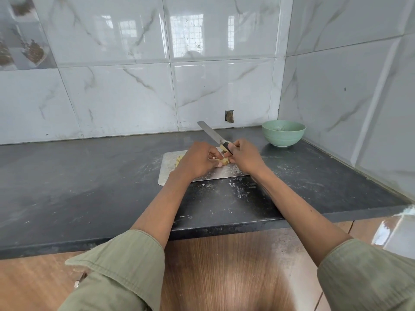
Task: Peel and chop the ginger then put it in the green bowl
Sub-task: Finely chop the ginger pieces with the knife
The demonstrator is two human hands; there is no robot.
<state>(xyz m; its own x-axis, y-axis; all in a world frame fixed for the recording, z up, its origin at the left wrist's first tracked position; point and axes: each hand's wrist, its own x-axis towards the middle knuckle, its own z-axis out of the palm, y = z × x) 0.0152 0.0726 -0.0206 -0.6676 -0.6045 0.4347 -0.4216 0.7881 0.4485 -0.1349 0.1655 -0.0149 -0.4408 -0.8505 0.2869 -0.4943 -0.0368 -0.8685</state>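
Note:
A steel cutting board lies on the dark counter. My left hand rests over it with fingers curled round a pale yellow piece of ginger between both hands. More yellow ginger shows at the left edge of that hand. My right hand grips the black handle of a knife, whose blade points up and away to the left. A green bowl stands at the back right near the wall corner; its inside is hard to read.
The black counter has white scratches and crumbs near its front edge. Tiled walls close the back and right side. A small hole sits in the back wall. Wooden cabinet fronts lie below the counter.

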